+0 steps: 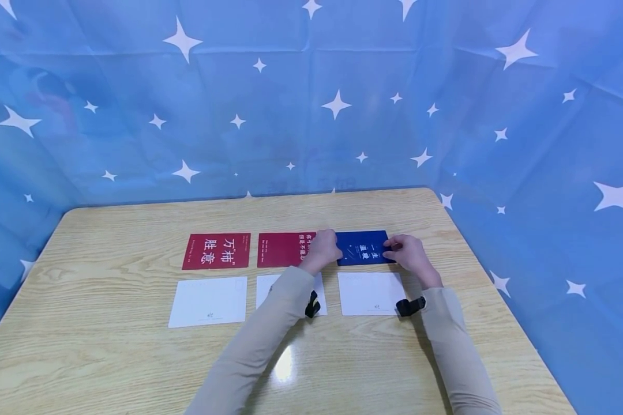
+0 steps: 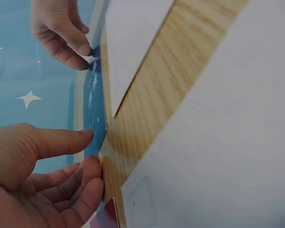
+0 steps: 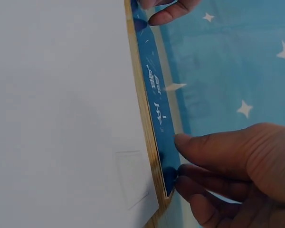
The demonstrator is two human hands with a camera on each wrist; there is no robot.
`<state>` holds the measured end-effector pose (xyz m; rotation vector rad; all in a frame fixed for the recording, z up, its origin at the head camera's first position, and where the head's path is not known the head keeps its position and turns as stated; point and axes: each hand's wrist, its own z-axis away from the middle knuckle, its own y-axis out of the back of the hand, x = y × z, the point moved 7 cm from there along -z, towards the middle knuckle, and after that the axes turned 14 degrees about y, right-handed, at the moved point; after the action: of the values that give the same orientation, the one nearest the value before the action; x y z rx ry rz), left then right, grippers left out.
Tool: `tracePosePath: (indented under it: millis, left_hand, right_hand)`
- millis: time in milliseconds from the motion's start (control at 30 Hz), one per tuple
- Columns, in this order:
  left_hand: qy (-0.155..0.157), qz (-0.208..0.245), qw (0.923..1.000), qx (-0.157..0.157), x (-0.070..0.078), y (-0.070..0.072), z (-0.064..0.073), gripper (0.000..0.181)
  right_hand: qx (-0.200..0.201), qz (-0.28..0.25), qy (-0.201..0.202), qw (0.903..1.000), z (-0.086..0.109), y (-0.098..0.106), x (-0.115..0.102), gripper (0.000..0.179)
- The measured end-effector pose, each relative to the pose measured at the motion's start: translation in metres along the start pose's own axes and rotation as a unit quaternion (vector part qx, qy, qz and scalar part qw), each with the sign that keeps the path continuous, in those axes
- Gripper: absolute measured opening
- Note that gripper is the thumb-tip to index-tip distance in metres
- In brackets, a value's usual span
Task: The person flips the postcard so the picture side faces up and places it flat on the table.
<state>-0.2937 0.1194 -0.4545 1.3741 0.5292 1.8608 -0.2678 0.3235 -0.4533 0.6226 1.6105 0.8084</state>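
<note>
A dark blue card (image 1: 362, 248) with white characters lies flat on the table between the two hands. My left hand (image 1: 324, 249) is at its left end; in the left wrist view the thumb (image 2: 80, 140) stands apart from the loosely bent fingers (image 2: 91, 183), whose tips are right at the card's edge. At the opposite end is my right hand (image 1: 408, 253). Its thumb (image 3: 194, 145) and fingers (image 3: 199, 183) are spread apart in the right wrist view, fingertips at the card's edge. The left hand and forearm partly cover a red card (image 1: 280, 249) and the white card (image 1: 266, 286) below it.
Another red card (image 1: 217, 251) with large white characters lies farther left in the back row. White cards sit in the front row, one at the left (image 1: 207, 301) and one at the right (image 1: 371, 294). Behind the wooden table (image 1: 109, 334) hangs a blue star-patterned cloth (image 1: 291, 86).
</note>
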Motion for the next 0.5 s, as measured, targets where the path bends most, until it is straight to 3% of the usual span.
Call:
tracePosePath:
  millis: [100,333,500]
  left_hand:
    - [-0.012,0.017,0.9998,0.005,-0.004,0.004,0.000,0.025]
    - [-0.025,0.105,0.9942,-0.007,-0.018,0.023,0.005,0.025]
    - [-0.040,0.120,0.9919,0.007,-0.029,0.042,0.008,0.024]
  right_hand:
    - [0.020,-0.008,0.006,0.9997,-0.001,0.002,-0.003,0.024]
    - [0.059,-0.029,0.053,0.9964,-0.001,0.005,-0.025,0.023]
    - [0.066,-0.056,0.067,0.9939,-0.003,0.002,-0.043,0.026]
